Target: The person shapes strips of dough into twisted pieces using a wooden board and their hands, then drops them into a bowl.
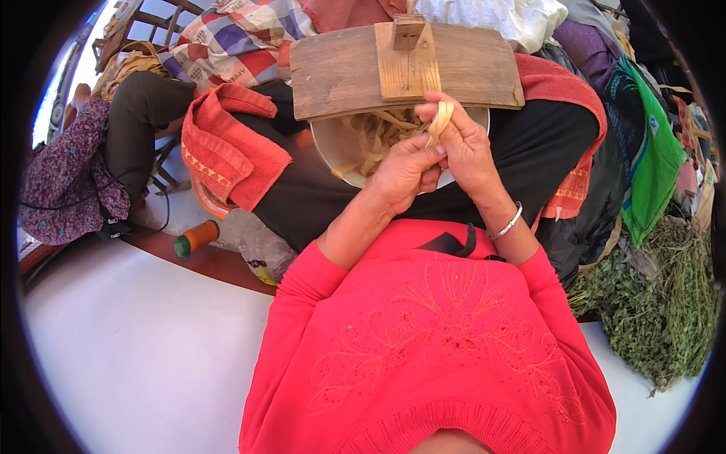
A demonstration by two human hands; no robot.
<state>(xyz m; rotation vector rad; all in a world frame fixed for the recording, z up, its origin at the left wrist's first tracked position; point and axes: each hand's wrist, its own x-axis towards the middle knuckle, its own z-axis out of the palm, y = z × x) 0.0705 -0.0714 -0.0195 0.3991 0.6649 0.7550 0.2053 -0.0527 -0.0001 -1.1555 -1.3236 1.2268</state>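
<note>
Over a white basin between my legs, my left hand and my right hand are close together. A flat pale-yellow straw strip loops over my right fingers and runs down between both hands. My left thumb and fingers pinch its lower part; the right fingers are curled around it. More loose straw strips lie curled inside the basin. Across its far side rests a wooden board with a lighter wooden piece and block on top. Where the strip ends is hidden by my fingers.
Red towels drape over my knees. An orange-and-green thread spool lies at left, near a clear plastic bag. At right hang a green cloth and bundles of dried herbs. Checked cloth is piled behind the board.
</note>
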